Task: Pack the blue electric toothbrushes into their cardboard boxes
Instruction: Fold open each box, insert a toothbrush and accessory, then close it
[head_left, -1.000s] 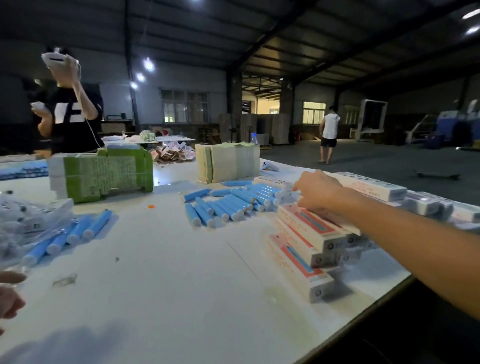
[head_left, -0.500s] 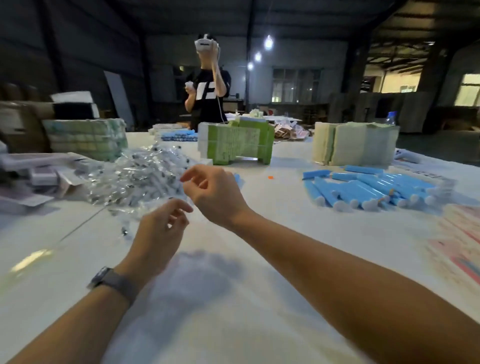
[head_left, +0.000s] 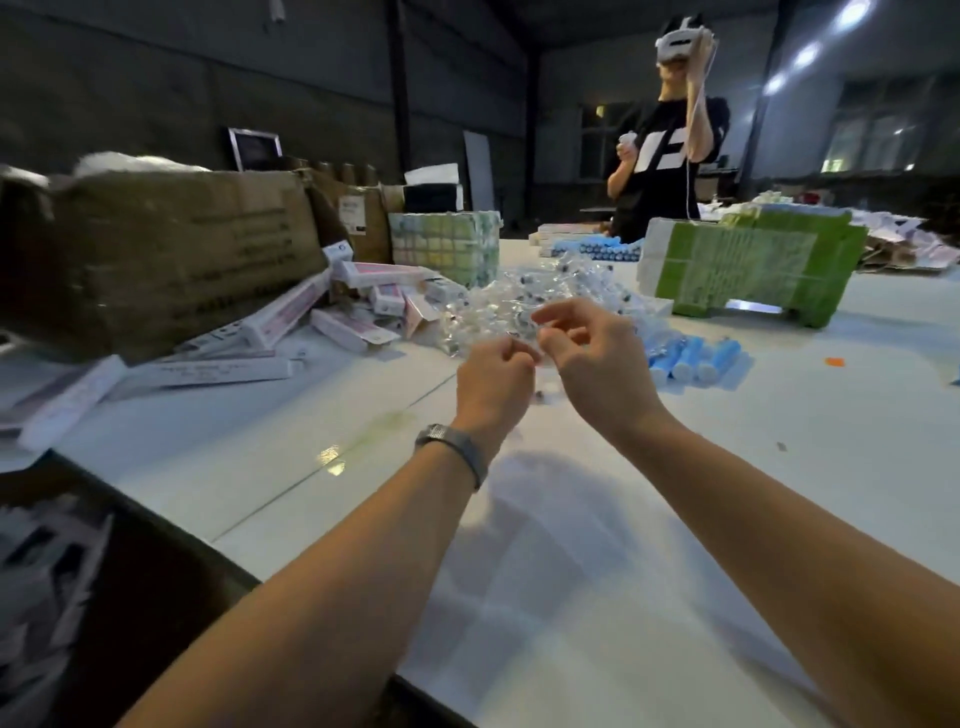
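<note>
Both hands up at the heap of clear plastic packets, centre frame.
I can't tell whether the left hand (head_left: 493, 375), fingers curled, or the right hand (head_left: 597, 353), fingers loosely bent, pinches anything; the clear plastic packets (head_left: 524, 291) blur behind them. Blue toothbrushes (head_left: 691, 356) lie just right of my right hand; cardboard boxes (head_left: 291, 317) scatter at left.

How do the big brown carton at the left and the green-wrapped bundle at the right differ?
The brown carton is plain dull cardboard with faint dark print; the green-wrapped bundle is bright green and white. The brown carton looks larger and sits at the left end of the table, with small boxes spilled against it; the green-wrapped bundle stands clear at the far right. Both rest on the table.
</note>
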